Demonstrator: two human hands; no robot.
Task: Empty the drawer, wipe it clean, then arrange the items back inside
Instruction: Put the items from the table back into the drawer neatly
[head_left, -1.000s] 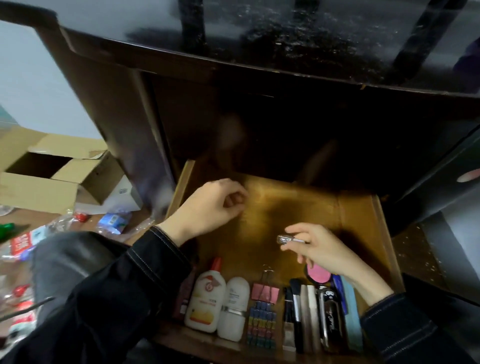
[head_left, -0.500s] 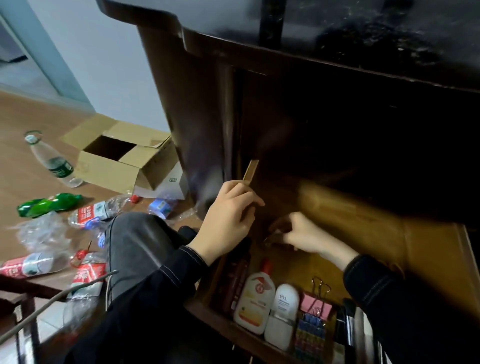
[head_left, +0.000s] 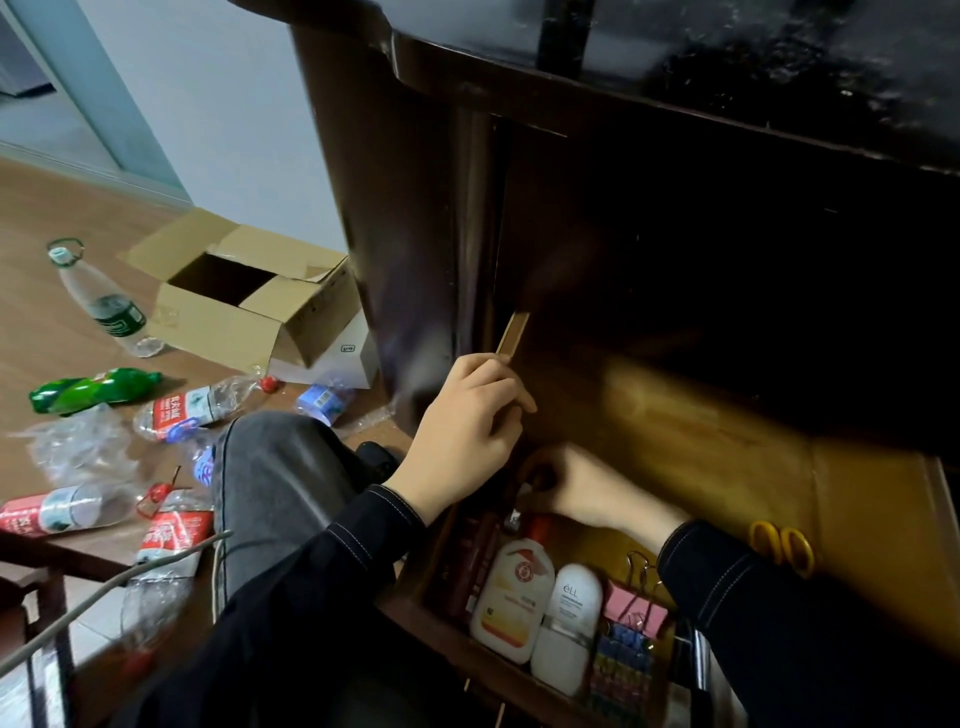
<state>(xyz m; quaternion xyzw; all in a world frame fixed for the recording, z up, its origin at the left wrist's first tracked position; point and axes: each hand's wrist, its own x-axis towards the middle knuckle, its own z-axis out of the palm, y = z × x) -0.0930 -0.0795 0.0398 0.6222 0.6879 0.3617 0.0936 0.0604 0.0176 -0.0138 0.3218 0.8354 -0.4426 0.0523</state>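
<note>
Two hands work at the left end of the open drawer (head_left: 701, 441). Half a second ago the right hand (head_left: 582, 488) was further back. It has since dropped toward the front left corner and now sits just above the red cap of the lotion bottle (head_left: 514, 592). Its fingers are curled downward over a small silver piece (head_left: 514, 516), but I cannot tell whether they actually pinch it. The left hand (head_left: 467, 421) has stayed on the drawer's left side wall, with its fingers wrapped over the top edge. Yellow scissor handles (head_left: 782, 548) have come into sight beside the right sleeve.

The drawer is pulled out of the dark cabinet (head_left: 415, 234) toward the person, its long axis running left to right. The contents line the front edge, lying lengthwise front to back. The lotion bottle's cap points toward the back, and the white roll-on bottle (head_left: 569, 623) touches its right side. Next come a pink binder clip (head_left: 636, 613) and a block of small coloured clips (head_left: 621, 670).

The roll-on reads "eLL"; the lotion's red and yellow label is illegible. On the floor to the left are an open cardboard box (head_left: 234, 332) and plastic bottles, one with a green label (head_left: 117, 314) and one with a red label (head_left: 179, 410). Their print is too small to read.
</note>
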